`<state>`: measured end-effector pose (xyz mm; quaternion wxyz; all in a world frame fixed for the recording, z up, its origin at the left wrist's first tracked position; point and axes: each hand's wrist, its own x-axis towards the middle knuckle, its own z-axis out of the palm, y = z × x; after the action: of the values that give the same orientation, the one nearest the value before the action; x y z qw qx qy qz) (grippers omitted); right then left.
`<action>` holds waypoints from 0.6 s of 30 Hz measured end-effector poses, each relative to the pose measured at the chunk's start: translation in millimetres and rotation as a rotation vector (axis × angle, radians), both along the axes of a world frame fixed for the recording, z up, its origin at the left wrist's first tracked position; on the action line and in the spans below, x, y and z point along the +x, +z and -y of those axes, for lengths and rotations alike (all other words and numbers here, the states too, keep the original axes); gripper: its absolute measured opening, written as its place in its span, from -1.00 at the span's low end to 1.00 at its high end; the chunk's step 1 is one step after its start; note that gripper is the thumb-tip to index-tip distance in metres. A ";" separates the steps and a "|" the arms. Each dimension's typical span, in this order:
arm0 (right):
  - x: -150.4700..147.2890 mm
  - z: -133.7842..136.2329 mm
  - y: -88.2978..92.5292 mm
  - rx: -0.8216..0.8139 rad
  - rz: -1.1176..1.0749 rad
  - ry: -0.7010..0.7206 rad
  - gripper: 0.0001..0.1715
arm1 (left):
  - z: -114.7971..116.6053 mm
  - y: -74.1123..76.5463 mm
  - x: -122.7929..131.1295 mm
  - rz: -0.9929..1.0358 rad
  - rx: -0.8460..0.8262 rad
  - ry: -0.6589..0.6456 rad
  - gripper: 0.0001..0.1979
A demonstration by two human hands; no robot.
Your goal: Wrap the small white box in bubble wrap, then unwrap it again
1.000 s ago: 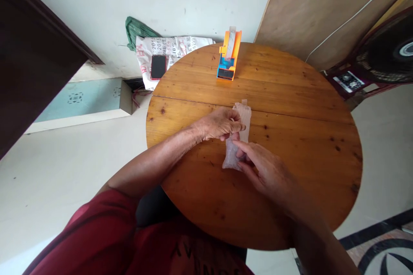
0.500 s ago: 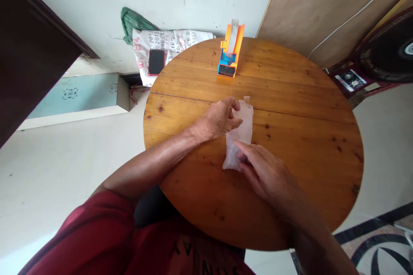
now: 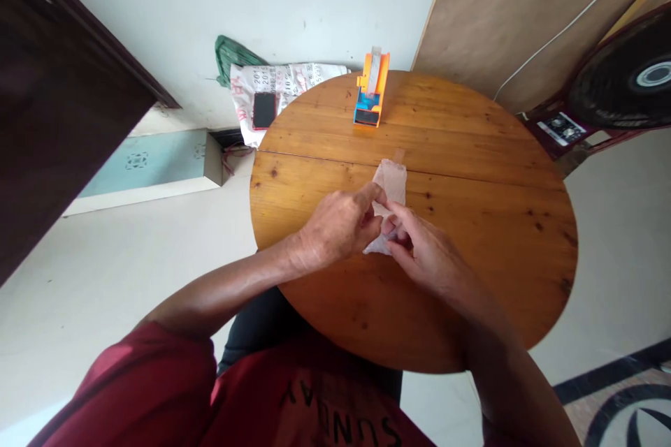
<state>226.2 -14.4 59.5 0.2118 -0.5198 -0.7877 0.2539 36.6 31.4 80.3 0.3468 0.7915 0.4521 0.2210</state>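
Note:
A narrow, translucent pouch of bubble wrap [image 3: 392, 181] lies lengthwise on the round wooden table [image 3: 487, 223], a strip of clear tape [image 3: 399, 155] sticking out past its far end. My left hand [image 3: 343, 227] reaches over the pouch's left edge, index finger and thumb bent in on its middle. From the other side my right hand [image 3: 427, 244] curls its fingers on the near half, fingertips almost meeting the left ones. Both hands cover much of the pouch's lower part, and what is inside it cannot be made out.
Toward the back of the table stands an orange and blue tape dispenser [image 3: 372, 91] with a roll in it. Past the left edge, a black phone [image 3: 264, 110] lies on a white printed bag [image 3: 293, 80]. A large round speaker [image 3: 629, 77] is at the right.
My left hand has come nearer along the pouch, from its far part to its middle, and now meets the right fingertips. The view has shifted slightly.

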 end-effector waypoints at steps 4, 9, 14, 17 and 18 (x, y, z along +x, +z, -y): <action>1.4 -0.9 -4.9 -0.034 -0.038 -0.049 -0.14 | 20.6 -18.9 9.4 0.061 -0.008 0.035 -0.87; 6.2 -1.7 -9.3 -0.058 -0.058 -0.050 -0.03 | 24.0 -32.7 18.4 -0.029 0.122 -0.035 -0.86; 11.1 -0.8 0.7 -0.114 -0.108 -0.012 -0.06 | 18.8 -30.9 20.5 -0.109 0.135 -0.057 -0.83; 17.8 -5.9 8.1 -0.157 -0.242 -0.054 -0.24 | 18.6 -29.8 21.9 -0.156 0.153 -0.050 -0.80; 21.0 -9.5 9.4 -0.158 -0.292 -0.109 -0.34 | 19.0 -29.6 22.3 -0.182 0.160 -0.049 -0.80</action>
<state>247.2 -4.9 68.8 0.2958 -0.5343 -0.6969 0.3760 58.9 12.4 50.7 0.2452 0.8442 0.4434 0.1750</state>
